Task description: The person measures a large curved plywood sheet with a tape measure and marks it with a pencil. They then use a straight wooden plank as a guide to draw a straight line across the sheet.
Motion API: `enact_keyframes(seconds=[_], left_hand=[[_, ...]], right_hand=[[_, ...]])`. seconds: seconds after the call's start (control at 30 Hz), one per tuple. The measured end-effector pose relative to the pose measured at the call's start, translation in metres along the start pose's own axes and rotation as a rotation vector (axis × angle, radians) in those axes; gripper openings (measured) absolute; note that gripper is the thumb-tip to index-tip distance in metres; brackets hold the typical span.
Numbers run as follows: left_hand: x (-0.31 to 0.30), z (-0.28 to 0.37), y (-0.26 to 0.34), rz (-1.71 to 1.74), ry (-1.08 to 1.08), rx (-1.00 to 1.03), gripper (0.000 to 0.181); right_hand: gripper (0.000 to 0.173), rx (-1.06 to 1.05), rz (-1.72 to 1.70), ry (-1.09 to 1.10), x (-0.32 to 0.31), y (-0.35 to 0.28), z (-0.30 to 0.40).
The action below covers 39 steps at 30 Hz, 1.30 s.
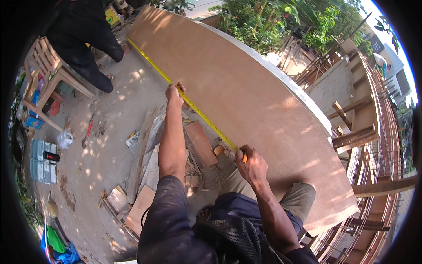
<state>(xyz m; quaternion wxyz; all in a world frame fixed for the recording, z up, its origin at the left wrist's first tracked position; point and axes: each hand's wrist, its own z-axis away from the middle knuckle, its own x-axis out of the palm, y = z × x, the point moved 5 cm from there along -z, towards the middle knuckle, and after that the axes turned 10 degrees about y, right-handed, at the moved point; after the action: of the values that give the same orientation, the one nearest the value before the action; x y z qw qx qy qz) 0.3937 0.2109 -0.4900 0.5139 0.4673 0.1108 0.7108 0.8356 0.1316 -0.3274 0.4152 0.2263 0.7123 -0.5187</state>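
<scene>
A yellow tape measure blade (pixel 206 117) runs along the near long edge of a large plywood sheet (pixel 227 76). Partway along, my left hand (pixel 174 92) grips the blade at the sheet's edge, thumb on one side and fingers on the other. My right hand (pixel 252 163) is closed near the blade's lower end, and a bit of orange (pixel 244 157) shows between its fingers. The tape's case is mostly hidden inside that hand. At the far end, the blade reaches the sheet's upper left corner. One of my knees (pixel 298 198) rests on the plywood.
Wood offcuts (pixel 201 143) and boards (pixel 141 158) litter the ground below the sheet. Left stand a plastic chair (pixel 49 66) and a person in dark trousers (pixel 82 43). A red-handled tool (pixel 89 128) and a grey toolbox (pixel 43 161) lie farther out. Timber formwork with rebar (pixel 366 158) borders the right.
</scene>
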Motion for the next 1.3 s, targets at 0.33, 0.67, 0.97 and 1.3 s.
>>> enact_keyframes(seconds=[0.33, 0.67, 0.97, 1.3], left_hand=[[-0.015, 0.111, -0.099, -0.437, -0.511, -0.040, 0.036], [0.112, 0.578, -0.158, -0.710, -1.567, 1.204, 0.036], [-0.011, 0.767, -0.407, -0.915, -2.347, 0.989, 0.050], [-0.110, 0.814, -0.565, -0.920, -2.476, 1.052, 0.024]], right_hand=[[0.029, 0.210, 0.406, 0.035, -0.262, 0.137, 0.054], [0.026, 0.382, 0.573, 0.102, -0.390, 0.287, 0.219], [0.031, 0.557, 0.429, 0.111, -0.314, 0.470, 0.345], [0.032, 0.809, 0.447, -0.073, -0.302, 0.582, 0.397]])
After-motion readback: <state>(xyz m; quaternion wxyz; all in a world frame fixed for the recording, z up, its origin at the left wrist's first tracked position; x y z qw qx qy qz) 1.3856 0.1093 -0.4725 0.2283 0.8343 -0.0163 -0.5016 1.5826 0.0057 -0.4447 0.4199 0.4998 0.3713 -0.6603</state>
